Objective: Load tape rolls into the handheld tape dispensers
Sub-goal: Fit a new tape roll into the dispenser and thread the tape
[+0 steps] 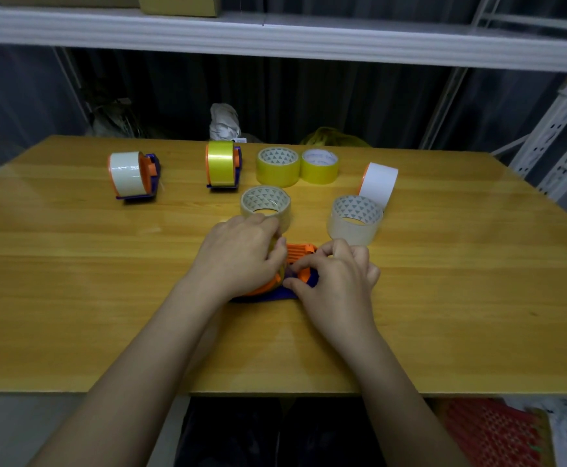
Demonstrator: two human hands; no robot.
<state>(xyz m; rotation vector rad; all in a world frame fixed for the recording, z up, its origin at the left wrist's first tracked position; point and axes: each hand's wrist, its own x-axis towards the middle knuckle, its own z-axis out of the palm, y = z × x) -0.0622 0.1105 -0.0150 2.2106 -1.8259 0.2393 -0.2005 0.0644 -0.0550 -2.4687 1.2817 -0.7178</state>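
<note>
An orange and purple tape dispenser (300,256) lies on the wooden table (73,281) in front of me, mostly covered by my hands. My left hand (241,254) is closed over the roll sitting in it, of which only a yellowish sliver shows. My right hand (336,278) pinches the dispenser's orange front part. Two loaded dispensers stand farther back: one with a white roll (130,175) at the left, one with a yellow roll (222,165) in the middle. Loose rolls lie nearby: a clear one (266,205) just beyond my left hand and another clear one (355,220) to the right.
Two yellow rolls (278,166) (320,165) sit side by side at the back. A white roll (378,185) stands on edge at the right. A metal shelf frame (558,129) rises beside the table, and a shelf board (275,38) runs overhead.
</note>
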